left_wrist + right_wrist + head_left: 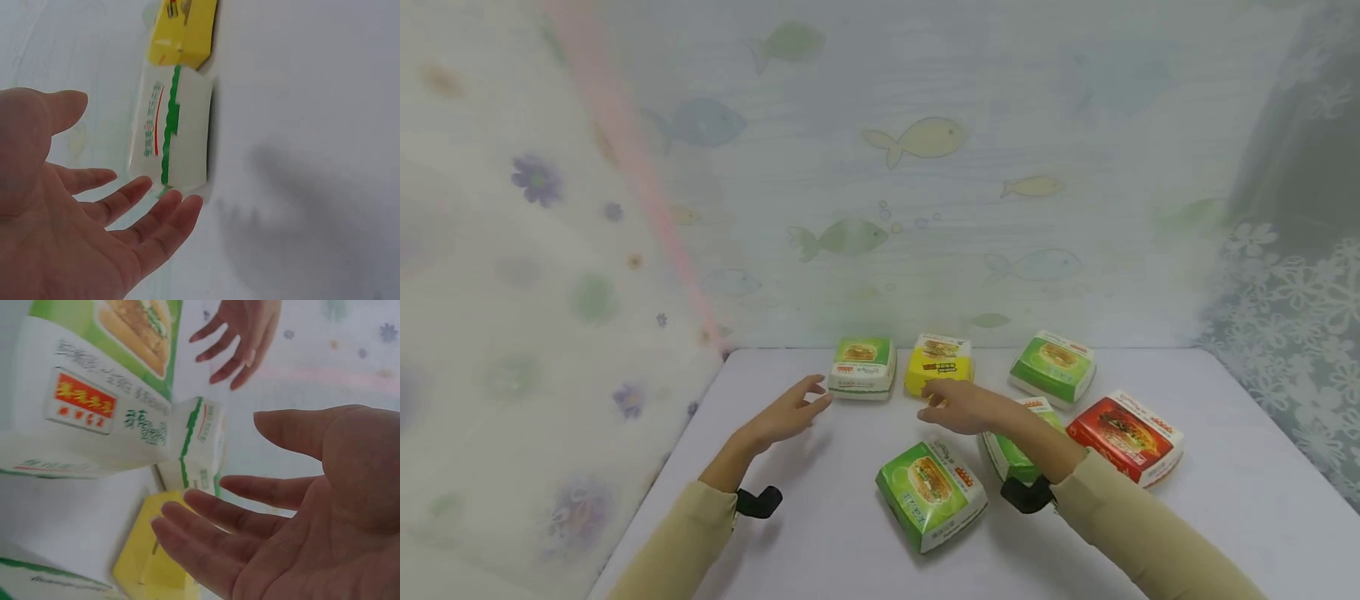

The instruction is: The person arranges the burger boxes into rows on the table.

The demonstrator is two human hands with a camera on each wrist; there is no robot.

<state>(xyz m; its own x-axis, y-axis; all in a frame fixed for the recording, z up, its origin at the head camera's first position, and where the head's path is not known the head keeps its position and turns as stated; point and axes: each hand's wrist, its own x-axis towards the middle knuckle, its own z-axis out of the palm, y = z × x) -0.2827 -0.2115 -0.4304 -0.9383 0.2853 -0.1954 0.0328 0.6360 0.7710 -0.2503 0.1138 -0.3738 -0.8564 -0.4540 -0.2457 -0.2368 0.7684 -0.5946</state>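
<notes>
My left hand (790, 410) hovers with loose fingers just left of a green and white burger box (862, 368) at the back edge. In the left wrist view its fingers lie near that box's white side (187, 131), with nothing in the palm. My right hand (961, 405) is in front of a yellow burger box (938, 367), fingers relaxed and holding nothing. Below it a green burger box (931, 492) sits turned at an angle. Another green box (1017, 454) is partly hidden under my right forearm.
At the right lie a red burger box (1126, 437) and, behind it, one more green box (1054, 367). A fish-patterned curtain (925, 208) hangs behind the white table (820, 533), and a flowered curtain (550, 333) hangs on the left. Dark wrist cameras (760, 502) stick out below both wrists.
</notes>
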